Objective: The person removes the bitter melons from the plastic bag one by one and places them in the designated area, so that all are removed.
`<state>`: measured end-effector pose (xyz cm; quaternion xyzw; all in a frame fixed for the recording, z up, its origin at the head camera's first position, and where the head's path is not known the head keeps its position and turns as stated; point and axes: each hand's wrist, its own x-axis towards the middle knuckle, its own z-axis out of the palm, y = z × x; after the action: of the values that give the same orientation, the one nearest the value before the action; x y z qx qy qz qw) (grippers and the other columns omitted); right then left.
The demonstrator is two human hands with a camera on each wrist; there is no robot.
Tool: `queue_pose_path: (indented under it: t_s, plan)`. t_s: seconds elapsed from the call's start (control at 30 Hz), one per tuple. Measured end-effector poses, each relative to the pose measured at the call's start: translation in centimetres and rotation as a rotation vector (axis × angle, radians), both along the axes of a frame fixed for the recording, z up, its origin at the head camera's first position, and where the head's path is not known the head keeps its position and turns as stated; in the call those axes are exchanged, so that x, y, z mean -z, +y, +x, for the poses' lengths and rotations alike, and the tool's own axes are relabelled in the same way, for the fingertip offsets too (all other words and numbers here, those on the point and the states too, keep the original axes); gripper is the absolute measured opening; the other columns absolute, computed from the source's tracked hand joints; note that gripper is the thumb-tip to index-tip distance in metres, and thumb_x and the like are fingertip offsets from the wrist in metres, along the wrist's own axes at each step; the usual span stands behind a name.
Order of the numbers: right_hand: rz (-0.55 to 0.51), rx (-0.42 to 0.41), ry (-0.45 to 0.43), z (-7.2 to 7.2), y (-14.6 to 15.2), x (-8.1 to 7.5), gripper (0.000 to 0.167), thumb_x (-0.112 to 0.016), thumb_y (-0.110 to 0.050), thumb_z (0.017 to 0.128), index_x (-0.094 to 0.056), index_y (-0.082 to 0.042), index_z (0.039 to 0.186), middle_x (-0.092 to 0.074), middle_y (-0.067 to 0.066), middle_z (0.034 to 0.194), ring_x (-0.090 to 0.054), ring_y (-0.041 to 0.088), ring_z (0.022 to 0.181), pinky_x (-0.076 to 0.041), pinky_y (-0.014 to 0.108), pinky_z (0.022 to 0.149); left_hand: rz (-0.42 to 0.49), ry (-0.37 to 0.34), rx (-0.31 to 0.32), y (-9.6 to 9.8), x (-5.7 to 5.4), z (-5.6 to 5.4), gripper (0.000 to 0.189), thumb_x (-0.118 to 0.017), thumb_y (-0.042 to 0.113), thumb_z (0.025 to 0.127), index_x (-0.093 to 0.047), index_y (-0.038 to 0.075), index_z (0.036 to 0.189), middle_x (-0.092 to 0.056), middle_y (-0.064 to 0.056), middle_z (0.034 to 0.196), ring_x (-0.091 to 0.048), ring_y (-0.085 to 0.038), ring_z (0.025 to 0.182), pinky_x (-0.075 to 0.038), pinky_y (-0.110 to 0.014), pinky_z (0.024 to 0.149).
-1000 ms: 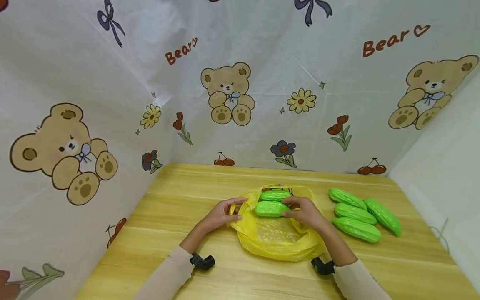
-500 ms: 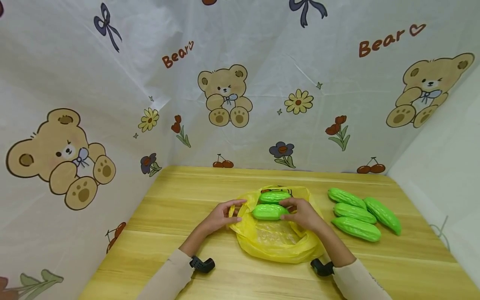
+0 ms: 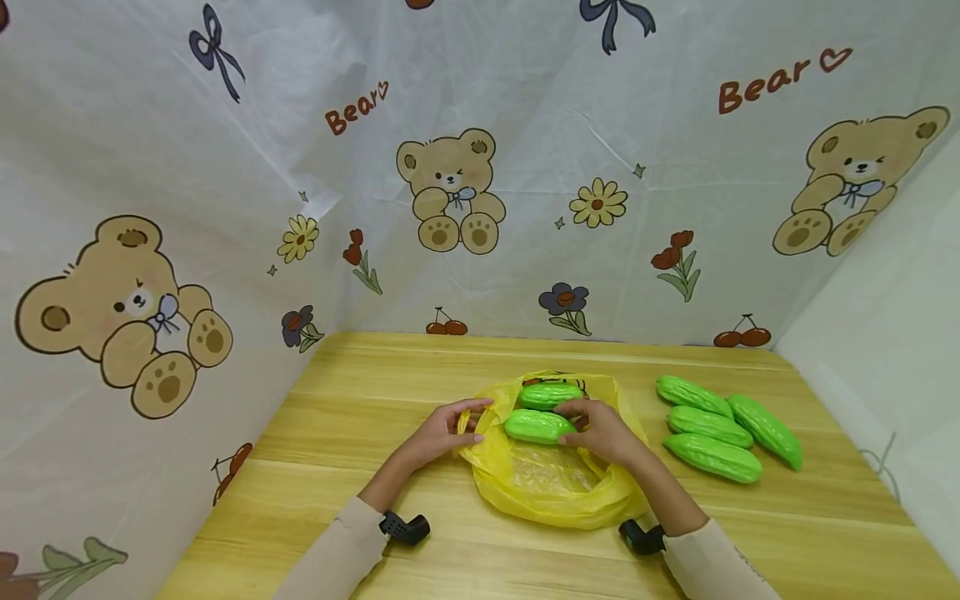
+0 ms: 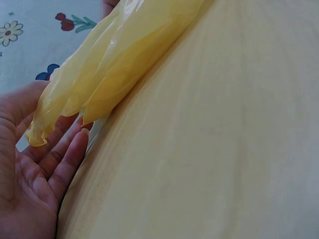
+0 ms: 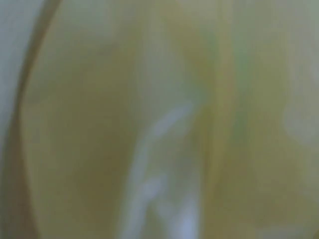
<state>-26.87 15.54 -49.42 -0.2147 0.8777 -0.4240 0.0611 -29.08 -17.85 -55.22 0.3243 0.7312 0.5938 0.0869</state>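
In the head view, a yellow plastic bag (image 3: 525, 492) lies with its mouth spread wide on the table. Two bright green, ridged bitter melons are in it, a rear one (image 3: 550, 395) and a nearer one (image 3: 534, 426). My right hand (image 3: 603, 431) pinches the right end of the nearer melon between thumb and fingers. At the bag's left side, my left hand (image 3: 441, 431) holds its edge, with the plastic between thumb and fingers. The left wrist view shows the gathered yellow film (image 4: 114, 64) at that hand. Blurred yellow film (image 5: 89, 149) fills the right wrist view.
To the right of the bag, several more green bitter melons (image 3: 708, 427) lie grouped on the wooden table (image 3: 360, 375). A white sheet (image 3: 525, 83) printed with bears and flowers hangs behind and at the left. A white wall (image 3: 900, 333) stands at the right.
The nearer melon has shifted slightly left and toward me, with my right hand moving along with it, widening the space to the rear melon. My left hand has barely moved.
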Motion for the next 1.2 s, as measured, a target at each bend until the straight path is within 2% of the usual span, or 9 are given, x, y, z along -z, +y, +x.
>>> queue_pose_path:
  t_s: [0.2, 0.4, 0.6, 0.9, 1.2]
  plan:
    - [0.018, -0.007, 0.004, -0.08, -0.01, 0.18, 0.045, -0.082, -0.006, 0.085, -0.067, 0.003, 0.126, -0.068, 0.017, 0.119, -0.065, 0.03, 0.097, -0.055, 0.043, 0.084, 0.008, 0.001, 0.001, 0.12, 0.03, -0.02, 0.059, -0.068, -0.005, 0.093, -0.047, -0.002, 0.149, -0.052, -0.022, 0.143, -0.045, -0.022, 0.101, -0.04, -0.023, 0.077]
    - [0.016, -0.007, 0.003, -0.01, -0.11, 0.29, 0.045, -0.083, -0.009, 0.084, -0.068, 0.003, 0.125, -0.069, 0.015, 0.117, -0.065, 0.029, 0.097, -0.055, 0.043, 0.084, -0.011, -0.02, -0.012, 0.08, 0.22, -0.02, 0.058, -0.07, 0.002, 0.095, -0.05, 0.007, 0.149, -0.054, -0.013, 0.144, -0.047, -0.019, 0.107, -0.041, -0.023, 0.072]
    - [0.036, -0.024, 0.019, 0.16, -0.23, 0.32, 0.048, -0.083, -0.009, 0.084, -0.067, 0.004, 0.127, -0.068, 0.016, 0.118, -0.065, 0.031, 0.099, -0.055, 0.045, 0.085, -0.008, -0.012, -0.011, 0.07, 0.11, 0.16, 0.057, -0.072, 0.007, 0.095, -0.052, 0.01, 0.149, -0.056, -0.011, 0.142, -0.047, -0.021, 0.108, -0.041, -0.023, 0.07]
    - [0.068, -0.034, 0.004, -0.1, -0.25, 0.25, 0.049, -0.084, -0.009, 0.083, -0.067, -0.001, 0.129, -0.068, 0.013, 0.12, -0.065, 0.028, 0.099, -0.054, 0.047, 0.087, -0.006, -0.005, -0.006, 0.05, 0.05, -0.07, 0.058, -0.07, 0.004, 0.095, -0.05, 0.005, 0.15, -0.053, -0.015, 0.146, -0.047, -0.019, 0.111, -0.041, -0.024, 0.078]
    - [0.068, -0.042, 0.0, 0.0, -0.2, 0.12, 0.05, -0.083, -0.012, 0.085, -0.066, 0.0, 0.131, -0.068, 0.014, 0.121, -0.065, 0.028, 0.099, -0.054, 0.046, 0.086, -0.006, -0.018, -0.004, 0.02, -0.03, -0.01, 0.059, -0.072, 0.008, 0.095, -0.051, 0.01, 0.15, -0.053, -0.01, 0.147, -0.047, -0.021, 0.112, -0.041, -0.024, 0.074]
